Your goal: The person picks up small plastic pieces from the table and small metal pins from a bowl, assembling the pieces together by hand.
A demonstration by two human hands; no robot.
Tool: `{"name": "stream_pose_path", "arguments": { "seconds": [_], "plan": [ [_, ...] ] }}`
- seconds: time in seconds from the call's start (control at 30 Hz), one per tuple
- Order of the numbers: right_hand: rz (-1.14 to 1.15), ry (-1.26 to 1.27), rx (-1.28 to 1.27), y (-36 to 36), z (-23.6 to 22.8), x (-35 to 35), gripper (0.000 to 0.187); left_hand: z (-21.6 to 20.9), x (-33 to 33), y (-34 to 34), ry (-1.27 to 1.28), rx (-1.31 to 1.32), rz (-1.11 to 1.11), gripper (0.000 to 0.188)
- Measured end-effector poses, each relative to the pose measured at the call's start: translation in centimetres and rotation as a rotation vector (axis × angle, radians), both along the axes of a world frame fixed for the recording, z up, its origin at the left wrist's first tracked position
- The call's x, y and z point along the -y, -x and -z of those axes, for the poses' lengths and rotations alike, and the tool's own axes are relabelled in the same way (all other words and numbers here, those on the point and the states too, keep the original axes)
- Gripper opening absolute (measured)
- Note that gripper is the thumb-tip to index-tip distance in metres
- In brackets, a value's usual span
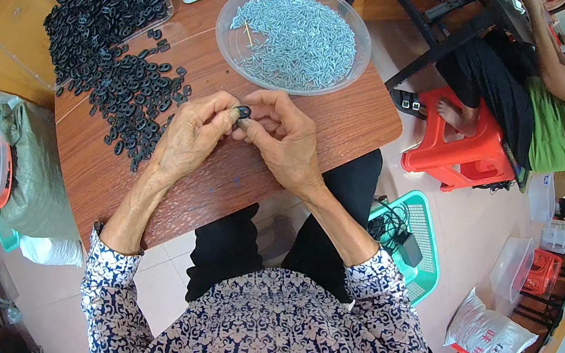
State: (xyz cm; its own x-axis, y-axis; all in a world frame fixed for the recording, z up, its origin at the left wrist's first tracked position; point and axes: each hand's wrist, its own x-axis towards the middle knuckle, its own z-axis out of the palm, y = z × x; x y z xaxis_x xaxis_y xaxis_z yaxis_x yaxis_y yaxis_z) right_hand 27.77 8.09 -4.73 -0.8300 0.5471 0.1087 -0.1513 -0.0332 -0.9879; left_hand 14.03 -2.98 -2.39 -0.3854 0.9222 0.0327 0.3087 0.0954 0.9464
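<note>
The left hand (197,128) pinches a small black oval plastic piece (243,112) above the wood-grain table (234,198), well inside its near edge; the right hand (290,142) meets it, fingertips close against the piece, though whether they grip cannot be told. Loose black ovals (128,94) crowd the left side, and a clear round tub (225,47) of silvery screws (308,42) limits room just beyond, while wood surface stretches from the right hand to the rounded right corner.

The small black oval piece (243,112) I hold looks like smooth plastic, as do the heaped black oval links (92,17) at far left. The brown wood-grain tabletop (221,185) before me is glossy. Farther off, shiny silvery metal rods (311,47) lie in a smooth, clear round plastic tub (223,37). My navy-and-white patterned sleeves (378,273) are matt cloth.
</note>
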Motion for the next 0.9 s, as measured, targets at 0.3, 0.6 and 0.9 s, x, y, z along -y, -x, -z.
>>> {"name": "stream_pose_path", "arguments": {
  "seconds": [0.3,0.6,0.9],
  "plan": [
    [0.005,0.017,-0.021,-0.1,-0.4,0.2,0.027,0.5,-0.1,0.3,-0.025,0.085,0.047,0.022],
    [0.043,0.016,-0.048,-0.1,-0.2,0.2,0.024,2.4,-0.1,-0.8,-0.149,0.351,-0.105,0.020],
    [0.093,0.028,-0.102,0.2,0.2,0.4,0.019,2.4,-0.2,-0.8,-0.113,0.313,-0.125,0.020]
  ]
}}
